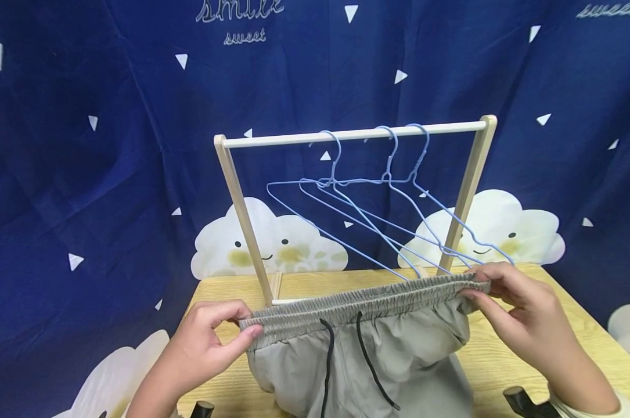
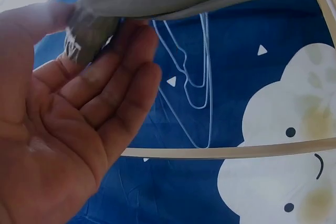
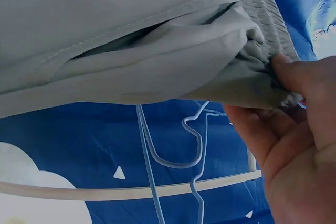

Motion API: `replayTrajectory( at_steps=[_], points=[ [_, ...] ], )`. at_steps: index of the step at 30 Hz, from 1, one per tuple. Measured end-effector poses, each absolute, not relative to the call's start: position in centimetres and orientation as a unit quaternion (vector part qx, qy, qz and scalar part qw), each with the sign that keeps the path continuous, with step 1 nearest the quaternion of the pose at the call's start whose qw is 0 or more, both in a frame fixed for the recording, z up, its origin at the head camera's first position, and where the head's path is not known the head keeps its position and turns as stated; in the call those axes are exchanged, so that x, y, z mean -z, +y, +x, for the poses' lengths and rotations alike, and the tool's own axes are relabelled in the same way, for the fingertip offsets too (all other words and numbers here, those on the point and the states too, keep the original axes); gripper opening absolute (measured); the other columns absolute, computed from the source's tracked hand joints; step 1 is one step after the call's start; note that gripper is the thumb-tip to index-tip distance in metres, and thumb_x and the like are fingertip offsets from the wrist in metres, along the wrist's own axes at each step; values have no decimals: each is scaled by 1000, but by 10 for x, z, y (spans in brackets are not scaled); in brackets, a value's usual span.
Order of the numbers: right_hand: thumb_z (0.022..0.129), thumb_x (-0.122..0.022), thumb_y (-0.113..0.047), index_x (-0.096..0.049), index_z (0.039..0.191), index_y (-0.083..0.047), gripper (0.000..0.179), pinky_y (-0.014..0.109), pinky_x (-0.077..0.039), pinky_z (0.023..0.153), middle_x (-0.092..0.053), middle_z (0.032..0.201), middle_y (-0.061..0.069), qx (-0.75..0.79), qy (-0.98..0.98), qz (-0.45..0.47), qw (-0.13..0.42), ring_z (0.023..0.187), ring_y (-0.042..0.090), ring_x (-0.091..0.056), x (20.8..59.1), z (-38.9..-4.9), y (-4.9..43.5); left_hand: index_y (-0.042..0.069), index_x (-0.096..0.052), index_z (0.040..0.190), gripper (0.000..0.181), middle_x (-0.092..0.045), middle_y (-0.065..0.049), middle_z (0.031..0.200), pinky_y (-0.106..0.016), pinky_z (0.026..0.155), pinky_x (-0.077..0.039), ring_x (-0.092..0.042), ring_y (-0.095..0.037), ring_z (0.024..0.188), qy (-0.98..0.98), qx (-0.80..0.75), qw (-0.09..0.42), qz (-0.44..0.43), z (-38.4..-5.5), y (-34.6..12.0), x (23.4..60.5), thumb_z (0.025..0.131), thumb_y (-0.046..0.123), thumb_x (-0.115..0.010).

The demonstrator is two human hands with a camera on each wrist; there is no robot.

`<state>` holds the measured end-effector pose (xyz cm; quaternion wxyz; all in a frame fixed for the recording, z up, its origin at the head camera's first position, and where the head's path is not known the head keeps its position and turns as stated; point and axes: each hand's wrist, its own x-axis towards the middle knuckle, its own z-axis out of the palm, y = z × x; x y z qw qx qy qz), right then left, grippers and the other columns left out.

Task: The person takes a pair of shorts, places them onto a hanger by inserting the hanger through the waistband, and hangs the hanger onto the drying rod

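Grey pants (image 1: 367, 348) with a gathered elastic waistband and two black drawstrings are stretched between both hands in the head view. My left hand (image 1: 207, 339) pinches the left end of the waistband between thumb and fingers. At the opposite end my right hand (image 1: 526, 316) pinches the waistband, thumb in front. The left wrist view shows the cloth (image 2: 86, 32) gripped near the fingertips of the left hand (image 2: 79, 103). In the right wrist view, a side pocket opening shows in the pants (image 3: 157, 51), below the right hand's (image 3: 294, 124) hold. The lower legs run out of the head view.
Behind the pants stands a wooden rack (image 1: 236, 215) with a white rail (image 1: 294, 139). Three blue wire hangers (image 1: 393, 174) hang from it, their lower parts overlapping. The rack is on a wood-grain table (image 1: 215, 290), before a blue curtain (image 1: 111, 145) with clouds and triangles.
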<state>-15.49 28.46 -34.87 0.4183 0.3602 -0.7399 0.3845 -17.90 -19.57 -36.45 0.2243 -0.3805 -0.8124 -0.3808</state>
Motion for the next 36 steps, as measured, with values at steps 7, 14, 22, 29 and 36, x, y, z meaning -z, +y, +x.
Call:
replayTrajectory(
  at_steps=[7,14,22,29,36],
  points=[
    [110,-65,-19,-74,103,5,26,9,-53,79,-74,105,0,-338,-772,370,392,92,-1,-66,348,-154,288,28,-72,89,33,-64,18,75,-16,65,-48,-61,-1,68,-811,398,281,-323,-174,-195,360,82,4,-94],
    [97,-59,19,-67,107,-9,31,11,-47,100,-72,127,7,-302,-817,355,339,122,6,-65,345,-150,289,19,-71,93,35,-61,13,78,-16,68,-46,-57,-3,72,-807,398,322,-294,-176,-193,357,78,-1,-95],
    [97,-60,20,-68,107,4,20,9,-48,72,-65,101,-5,-343,-793,315,393,84,-1,-58,345,-146,280,5,-68,99,32,-67,2,91,-14,79,-48,-58,-5,85,-783,397,389,-279,-172,-188,349,80,-10,-89],
    [106,-60,2,-66,102,15,15,6,-48,79,-68,103,-3,-355,-744,314,471,89,-1,-60,309,-155,257,-13,-60,108,30,-62,-8,100,-8,77,-55,-65,1,87,-740,433,417,-301,-176,-186,320,85,-27,-73],
    [100,-62,11,-66,103,16,7,8,-33,58,-68,104,-18,-351,-739,273,507,63,-8,-44,260,-151,247,-17,-61,113,22,-63,3,106,-9,55,-47,-62,5,63,-698,471,443,-309,-174,-187,280,95,-12,-73]
  ],
)
